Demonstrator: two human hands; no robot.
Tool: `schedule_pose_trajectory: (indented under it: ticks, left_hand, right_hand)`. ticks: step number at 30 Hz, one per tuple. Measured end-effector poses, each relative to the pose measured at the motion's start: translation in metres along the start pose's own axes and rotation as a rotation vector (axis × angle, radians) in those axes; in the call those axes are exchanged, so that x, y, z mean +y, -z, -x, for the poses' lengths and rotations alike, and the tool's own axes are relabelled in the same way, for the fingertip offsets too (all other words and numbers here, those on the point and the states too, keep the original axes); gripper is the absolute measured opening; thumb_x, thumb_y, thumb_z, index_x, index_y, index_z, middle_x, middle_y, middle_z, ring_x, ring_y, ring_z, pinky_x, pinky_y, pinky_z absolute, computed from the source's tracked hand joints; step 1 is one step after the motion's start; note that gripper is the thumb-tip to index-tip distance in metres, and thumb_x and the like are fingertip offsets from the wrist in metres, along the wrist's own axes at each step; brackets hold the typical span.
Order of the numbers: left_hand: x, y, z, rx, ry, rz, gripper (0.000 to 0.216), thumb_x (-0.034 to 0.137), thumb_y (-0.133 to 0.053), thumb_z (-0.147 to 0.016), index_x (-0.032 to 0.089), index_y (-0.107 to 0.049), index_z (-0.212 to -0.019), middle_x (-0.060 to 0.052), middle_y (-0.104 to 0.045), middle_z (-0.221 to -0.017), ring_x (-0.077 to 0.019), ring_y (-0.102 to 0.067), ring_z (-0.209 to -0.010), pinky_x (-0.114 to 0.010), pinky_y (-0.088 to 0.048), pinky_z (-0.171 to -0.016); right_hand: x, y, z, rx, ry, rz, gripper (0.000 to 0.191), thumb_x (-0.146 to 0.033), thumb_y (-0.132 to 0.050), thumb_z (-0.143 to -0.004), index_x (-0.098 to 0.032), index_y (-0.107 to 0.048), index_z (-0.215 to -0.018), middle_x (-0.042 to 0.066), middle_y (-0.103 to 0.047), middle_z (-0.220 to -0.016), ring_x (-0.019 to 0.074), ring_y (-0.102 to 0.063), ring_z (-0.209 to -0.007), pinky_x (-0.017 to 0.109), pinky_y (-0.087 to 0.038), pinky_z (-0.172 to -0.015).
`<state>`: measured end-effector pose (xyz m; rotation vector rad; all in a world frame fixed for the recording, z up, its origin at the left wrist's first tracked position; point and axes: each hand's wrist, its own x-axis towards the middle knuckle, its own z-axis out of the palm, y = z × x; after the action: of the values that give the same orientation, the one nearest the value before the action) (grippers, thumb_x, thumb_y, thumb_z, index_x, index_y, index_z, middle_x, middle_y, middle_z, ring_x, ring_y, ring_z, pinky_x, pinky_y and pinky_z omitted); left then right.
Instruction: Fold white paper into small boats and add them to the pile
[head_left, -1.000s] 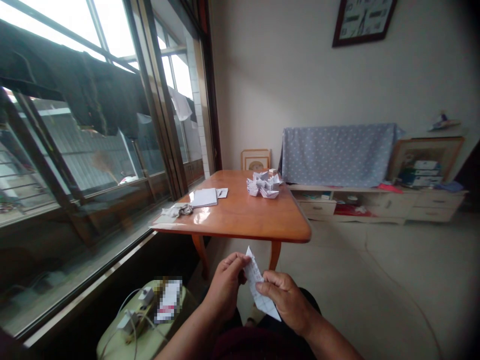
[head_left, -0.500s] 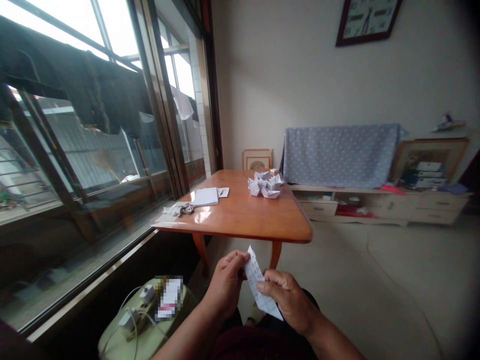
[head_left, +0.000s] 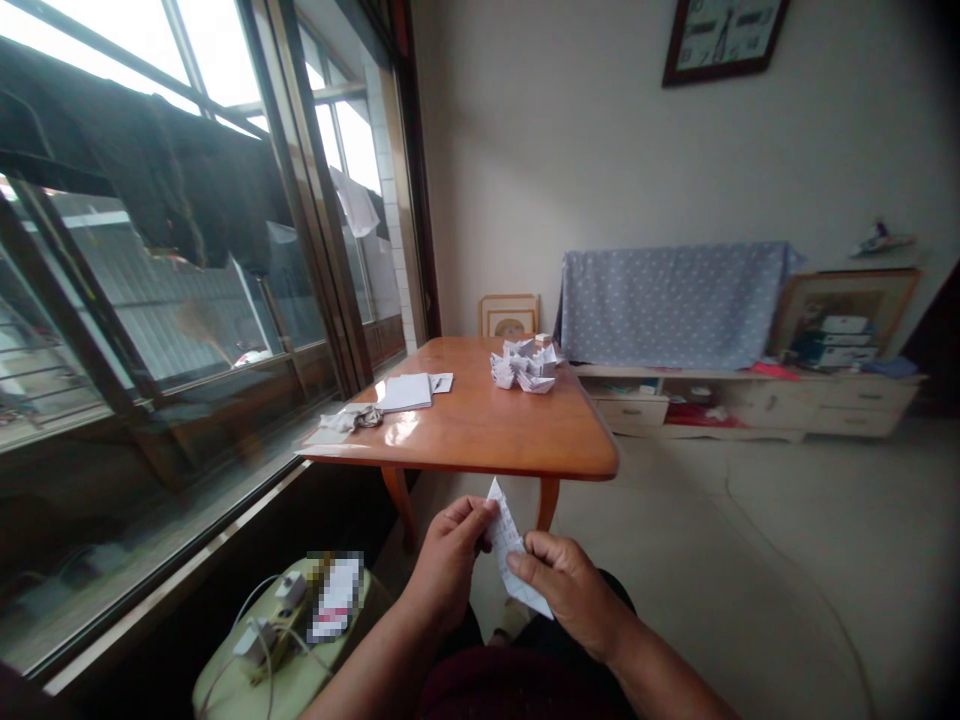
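the folded paper strip (head_left: 508,550) stands almost upright in front of the person's body. its long axis leans a little: the narrow, pointed top end goes up and toward the table, on the left side, and the lower end goes down and to the right. the top tip rises above both hands, and the lower corner comes out under the right hand. so most of the strip lies between the two hands.

the left hand (head_left: 450,565) is closed in a pinch on the strip's left edge, with the fingers curled and the thumb on the upper side. the right hand (head_left: 566,590) also holds the strip, from the other side; its thumb and fingertips (head_left: 517,562) press on the paper's right edge. neither hand is open wide, and the two hands are close, with only the paper between them.

the paper is thin and white, with fold lines and a printed pattern of small lines and marks. the shape is a long, flat, tapered piece.

ahead is a varnished wooden table (head_left: 480,430) with a pile of folded paper pieces (head_left: 525,366) and a small notepad (head_left: 405,393) on it. it stands well beyond the hands.
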<state>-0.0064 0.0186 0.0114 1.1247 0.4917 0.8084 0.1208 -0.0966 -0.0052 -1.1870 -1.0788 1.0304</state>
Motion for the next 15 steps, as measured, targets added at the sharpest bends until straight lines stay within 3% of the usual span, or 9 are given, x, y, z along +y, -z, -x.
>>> schedule_pose_trajectory:
  ticks: [6, 11, 15]
  left_hand:
    - [0.000, 0.006, -0.006, 0.077, -0.010, 0.069, 0.030, 0.040, -0.079, -0.079, 0.014, -0.064, -0.075, 0.000, -0.057, -0.066, -0.0105, -0.049, -0.060, -0.023, -0.035, -0.058]
    - [0.001, 0.004, -0.007, 0.075, 0.009, 0.150, 0.028, 0.037, -0.080, -0.078, 0.014, -0.064, -0.076, -0.001, -0.059, -0.070, -0.0110, -0.051, -0.063, -0.023, -0.038, -0.060]
    - [-0.001, 0.006, -0.008, 0.034, 0.044, 0.107, 0.029, 0.040, -0.078, -0.082, 0.015, -0.064, -0.079, -0.001, -0.058, -0.071, -0.0105, -0.050, -0.062, -0.023, -0.038, -0.060]
  right_hand:
    - [0.006, 0.003, -0.001, 0.009, -0.020, 0.160, 0.032, -0.046, -0.060, -0.093, -0.018, -0.061, -0.077, 0.000, -0.060, -0.068, 0.0138, -0.051, -0.062, 0.026, -0.039, -0.060]
    - [0.008, 0.006, -0.002, -0.016, -0.011, 0.177, 0.032, -0.046, -0.060, -0.094, -0.018, -0.061, -0.079, 0.000, -0.061, -0.068, 0.0126, -0.052, -0.060, 0.025, -0.039, -0.058]
    - [0.013, 0.005, -0.003, 0.038, -0.024, 0.136, 0.034, -0.048, -0.059, -0.094, -0.018, -0.058, -0.077, -0.001, -0.060, -0.069, 0.0126, -0.051, -0.060, 0.025, -0.039, -0.058]
